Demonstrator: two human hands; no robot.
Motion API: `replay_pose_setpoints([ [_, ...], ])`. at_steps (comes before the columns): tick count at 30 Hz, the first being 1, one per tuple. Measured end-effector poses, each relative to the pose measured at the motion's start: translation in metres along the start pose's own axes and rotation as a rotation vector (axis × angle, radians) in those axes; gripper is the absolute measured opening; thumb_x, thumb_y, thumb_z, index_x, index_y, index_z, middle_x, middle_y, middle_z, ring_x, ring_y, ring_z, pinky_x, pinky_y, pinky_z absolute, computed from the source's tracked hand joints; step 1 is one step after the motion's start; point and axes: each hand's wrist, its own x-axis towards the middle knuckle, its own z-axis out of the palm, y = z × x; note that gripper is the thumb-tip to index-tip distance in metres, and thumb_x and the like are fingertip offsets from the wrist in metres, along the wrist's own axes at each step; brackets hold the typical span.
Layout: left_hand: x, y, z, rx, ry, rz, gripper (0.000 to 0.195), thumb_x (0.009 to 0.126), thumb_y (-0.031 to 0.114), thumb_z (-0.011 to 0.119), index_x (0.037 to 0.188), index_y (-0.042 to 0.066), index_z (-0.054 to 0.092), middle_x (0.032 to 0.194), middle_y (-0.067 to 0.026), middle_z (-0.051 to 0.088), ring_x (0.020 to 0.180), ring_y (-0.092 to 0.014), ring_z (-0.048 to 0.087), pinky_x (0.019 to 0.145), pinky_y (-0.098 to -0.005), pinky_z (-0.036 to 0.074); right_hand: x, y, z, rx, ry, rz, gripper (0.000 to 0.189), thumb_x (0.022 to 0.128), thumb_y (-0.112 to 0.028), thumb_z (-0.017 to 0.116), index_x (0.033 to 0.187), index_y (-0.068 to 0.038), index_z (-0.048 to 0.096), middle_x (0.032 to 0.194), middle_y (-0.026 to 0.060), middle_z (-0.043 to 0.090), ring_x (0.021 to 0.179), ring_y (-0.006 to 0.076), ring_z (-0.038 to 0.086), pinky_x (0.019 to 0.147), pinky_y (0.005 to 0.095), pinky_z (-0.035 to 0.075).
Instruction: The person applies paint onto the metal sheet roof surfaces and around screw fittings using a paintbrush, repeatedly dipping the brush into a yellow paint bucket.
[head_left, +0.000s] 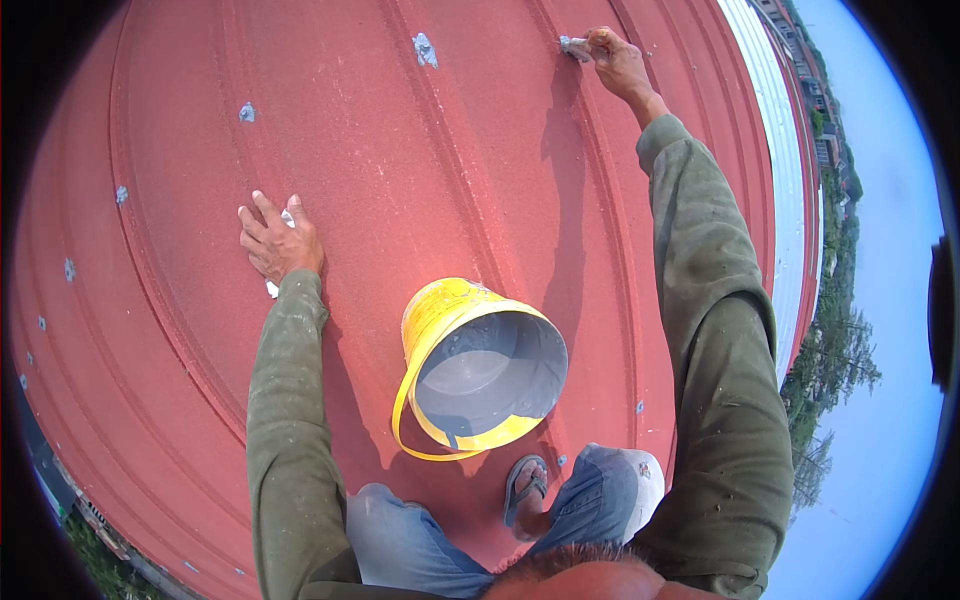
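Note:
My right hand (619, 64) grips a paintbrush (577, 49) at the upper right. Its bristles carry grey coating and touch the red metal roof (360, 187) beside a raised rib. My left hand (283, 241) rests palm down on the roof, fingers spread, around a white cloth-like piece (287, 218); most of that piece is hidden under the palm. Between my arms stands a yellow plastic bucket (517, 430), tilted in view, with grey coating (469, 375) inside and its handle (401, 431) hanging down on the near side.
Grey dabs (424, 50) dot the roof, several of them in a line at the left. Raised ribs (442, 127) run along the sheets. My sandalled foot (529, 487) is close to the bucket. Beyond the right roof edge are a pale metal strip (787, 187), trees (829, 352) and buildings.

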Motion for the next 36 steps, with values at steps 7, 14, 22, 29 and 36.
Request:
replay_pose_setpoints([
  [7,-0.001,0.006,0.001,-0.021,-0.019,-0.004,0.062,0.094,0.052,0.037,0.144,0.014,0.031,0.146,-0.0179,0.026,0.131,-0.036,0.029,0.105,-0.0482,0.03,0.026,0.004,-0.004,0.054,-0.045,0.119,0.017,0.089,-0.012,0.052,0.104,-0.01,0.06,0.096,0.0103,0.067,0.091,0.0274,0.064,0.08,0.0354,0.049],
  [14,0.0,-0.002,0.001,-0.001,-0.007,-0.006,0.062,0.094,0.052,0.037,0.144,0.015,0.031,0.146,-0.0177,0.026,0.131,-0.036,0.029,0.105,-0.0483,0.03,0.012,-0.016,-0.004,-0.067,-0.02,0.071,0.016,0.089,-0.016,0.054,0.103,-0.01,0.06,0.096,0.0105,0.067,0.092,0.0286,0.064,0.079,0.037,0.049],
  [22,-0.001,0.001,0.003,0.013,-0.017,-0.004,0.063,0.094,0.053,0.036,0.144,0.016,0.03,0.147,-0.0168,0.025,0.132,-0.035,0.028,0.106,-0.0481,0.03,0.026,0.027,0.002,0.064,-0.073,0.112,0.017,0.088,-0.015,0.057,0.104,-0.009,0.06,0.096,0.0106,0.067,0.092,0.0279,0.064,0.08,0.0363,0.049],
  [29,0.0,-0.002,0.001,0.02,-0.016,-0.014,0.063,0.094,0.053,0.036,0.144,0.015,0.03,0.147,-0.0168,0.025,0.132,-0.035,0.028,0.106,-0.048,0.03,0.012,0.006,0.006,-0.01,-0.013,0.086,0.018,0.087,-0.017,0.059,0.103,-0.01,0.059,0.095,0.0102,0.067,0.091,0.0285,0.064,0.079,0.0371,0.048],
  [36,-0.003,0.005,0.0,0.015,-0.012,0.0,0.061,0.094,0.05,0.039,0.143,0.015,0.03,0.146,-0.0163,0.026,0.131,-0.034,0.029,0.105,-0.0476,0.032,-0.002,0.009,-0.011,-0.063,-0.003,0.096,0.016,0.085,-0.019,0.061,0.1,-0.011,0.058,0.094,0.0111,0.066,0.09,0.0324,0.062,0.077,0.04,0.048],
])
